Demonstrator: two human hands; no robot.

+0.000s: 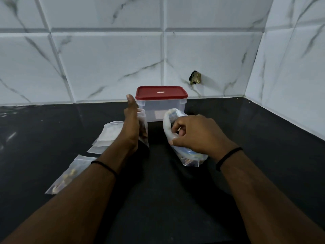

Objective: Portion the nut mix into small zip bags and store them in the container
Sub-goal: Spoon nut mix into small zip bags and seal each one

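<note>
A black stone counter [175,199] runs back to a wall of white marbled tiles [109,64], and the clear container [165,110] with its red lid [161,93] pressed on stands near the counter's back edge. Just in front of it, the left hand [132,125] holds a small zip bag [143,127] upright, long axis vertical and mouth upward, with the thumb raised; how firmly the fingers close on it cannot be told from here. The right hand [197,136] grips the larger nut mix bag [173,132], fingers pinched at its crumpled opening, the bag slanting toward the counter's front. The two bags stand apart with bare counter between; the open mouth of the small one lies to the left of the right hand, so the nuts must cross that way. Toward the counter's left edge lie spare empty bags [110,132] and one filled bag [67,175], still outside the container.
</note>
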